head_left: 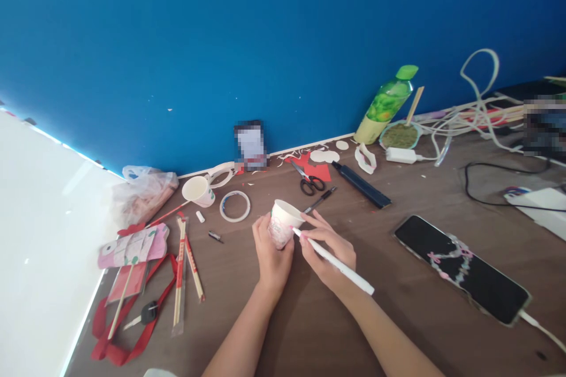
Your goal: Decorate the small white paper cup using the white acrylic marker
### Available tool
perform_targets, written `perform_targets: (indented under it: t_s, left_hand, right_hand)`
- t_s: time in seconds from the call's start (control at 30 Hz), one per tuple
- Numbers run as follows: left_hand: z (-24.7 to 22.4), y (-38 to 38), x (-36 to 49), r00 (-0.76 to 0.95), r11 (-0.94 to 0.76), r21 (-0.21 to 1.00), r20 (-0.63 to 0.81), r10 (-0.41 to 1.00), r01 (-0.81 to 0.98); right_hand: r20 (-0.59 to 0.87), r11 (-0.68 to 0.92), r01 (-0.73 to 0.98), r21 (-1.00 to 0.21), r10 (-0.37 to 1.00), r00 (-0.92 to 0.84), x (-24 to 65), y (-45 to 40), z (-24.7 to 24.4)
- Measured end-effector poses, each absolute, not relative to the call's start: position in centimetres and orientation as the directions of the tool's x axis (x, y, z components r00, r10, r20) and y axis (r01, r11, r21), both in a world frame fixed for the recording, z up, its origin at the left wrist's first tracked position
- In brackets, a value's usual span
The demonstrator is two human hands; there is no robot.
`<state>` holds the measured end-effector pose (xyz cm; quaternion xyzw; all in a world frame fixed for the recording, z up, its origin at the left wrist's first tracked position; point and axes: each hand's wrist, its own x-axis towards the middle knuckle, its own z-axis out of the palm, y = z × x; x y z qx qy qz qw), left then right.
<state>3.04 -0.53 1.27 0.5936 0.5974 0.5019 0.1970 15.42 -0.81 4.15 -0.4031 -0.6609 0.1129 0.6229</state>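
My left hand is wrapped round a white paper cup with pink marks on its side, tilted so its mouth faces up and away. A white marker is pinched in my right hand, its pink tip at the cup's wall; some right fingers reach to the cup's rim. Just behind the cup lie a black pen and scissors with black handles. A marker cap and a roll of tape are off to the left.
At the left are a second paper cup, chopsticks, a pink paper fish, a red strap and a key. Rightward lie a black box cutter and a phone. A green bottle leans against the blue wall.
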Motion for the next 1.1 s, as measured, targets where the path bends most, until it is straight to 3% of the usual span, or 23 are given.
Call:
perform_targets:
  t_s: [0.8, 0.97, 1.1]
  left_hand:
    - [0.66, -0.64, 3.07, -0.257, -0.176, 0.879, 0.313, 0.914, 0.444]
    - [1.21, -0.94, 3.19, -0.14, -0.226, 0.861, 0.32, 0.937, 0.456]
    - [1.25, -0.96, 3.2, -0.116, -0.223, 0.866, 0.303, 0.946, 0.449]
  right_hand:
    - [0.632, 0.583, 0.279, -0.763, 0.763, 0.137, 15.88, -1.21, 4.02]
    - [0.495, 0.462, 0.196, -0.865, 0.849, 0.184, 16.05, -1.51, 4.18]
    - [0.547, 0.507, 0.211, -0.836, 0.801, 0.242, 15.87, -1.41, 4.23]
